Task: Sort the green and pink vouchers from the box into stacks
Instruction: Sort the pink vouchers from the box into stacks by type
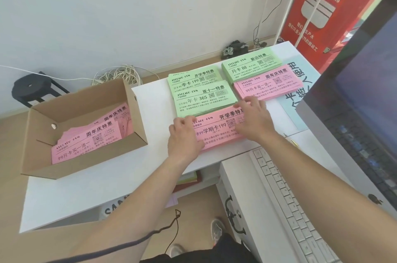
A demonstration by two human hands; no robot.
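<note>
A cardboard box [86, 156] stands at the table's left with several pink vouchers [90, 140] lying in it. On the white table [103, 187] lie stacks: two overlapping green stacks [206, 99], a green stack [251, 66] behind to the right, a pink stack [268, 86] in front of that one, and a near pink stack [217, 128]. My left hand [184, 140] rests on the near pink stack's left end, fingers flat. My right hand [255, 119] lies on its right end with straight fingers reaching the stack's far edge.
A white keyboard [290, 198] and a monitor [354, 112] sit at the right on a lower white desk. A light blue sheet [300, 82] lies under the far right stacks. A black stool [32, 88] and a coil of cord [120, 74] are behind the box.
</note>
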